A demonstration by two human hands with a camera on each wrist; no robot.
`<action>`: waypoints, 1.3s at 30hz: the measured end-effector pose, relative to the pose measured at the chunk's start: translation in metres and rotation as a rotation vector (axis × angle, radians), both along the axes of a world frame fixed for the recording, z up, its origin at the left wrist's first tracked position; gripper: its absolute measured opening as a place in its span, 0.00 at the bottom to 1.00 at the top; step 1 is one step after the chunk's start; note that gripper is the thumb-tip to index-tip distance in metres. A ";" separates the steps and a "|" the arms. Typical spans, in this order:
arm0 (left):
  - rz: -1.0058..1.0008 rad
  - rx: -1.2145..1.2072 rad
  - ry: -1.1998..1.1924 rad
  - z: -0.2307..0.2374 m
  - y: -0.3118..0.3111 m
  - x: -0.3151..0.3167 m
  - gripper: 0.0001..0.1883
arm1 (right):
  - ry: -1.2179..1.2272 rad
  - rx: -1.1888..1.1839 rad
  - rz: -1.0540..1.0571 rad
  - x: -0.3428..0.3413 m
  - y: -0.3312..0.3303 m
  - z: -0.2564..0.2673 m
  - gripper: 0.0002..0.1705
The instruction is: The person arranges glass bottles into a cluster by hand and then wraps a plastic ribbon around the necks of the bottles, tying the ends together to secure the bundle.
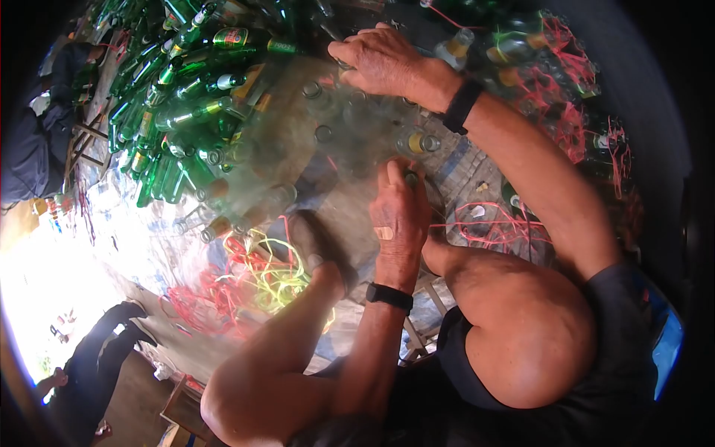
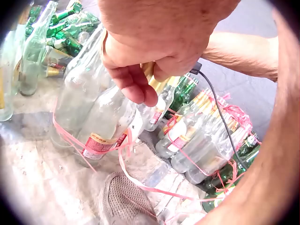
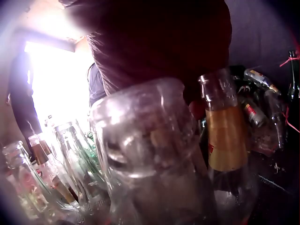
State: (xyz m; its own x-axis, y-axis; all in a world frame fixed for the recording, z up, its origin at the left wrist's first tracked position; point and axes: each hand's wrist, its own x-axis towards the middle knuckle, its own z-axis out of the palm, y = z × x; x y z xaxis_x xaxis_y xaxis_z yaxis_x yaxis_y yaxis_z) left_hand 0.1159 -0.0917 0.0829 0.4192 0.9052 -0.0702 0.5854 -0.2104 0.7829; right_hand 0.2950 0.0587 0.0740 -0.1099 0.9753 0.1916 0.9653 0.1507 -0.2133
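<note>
Left hand, fingers curled, held a bottle neck at a cluster of clear bottles bound with pink string on the floor; right hand, farther off, was curled round a bottle top. Far left lay a heap of green bottles; near left, a red and yellow string tangle; right, further tied bottles.
</note>
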 end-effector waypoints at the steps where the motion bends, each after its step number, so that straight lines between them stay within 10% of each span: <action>1: 0.001 -0.003 0.000 -0.001 -0.001 -0.001 0.10 | -0.016 -0.067 -0.020 -0.001 0.000 0.004 0.20; 23: 0.027 -0.052 -0.055 0.004 0.003 -0.010 0.13 | -0.019 -0.073 0.133 -0.022 -0.057 0.030 0.29; 39: 0.027 -0.060 -0.065 -0.001 0.001 -0.015 0.12 | 0.004 0.064 0.181 -0.021 -0.048 0.024 0.18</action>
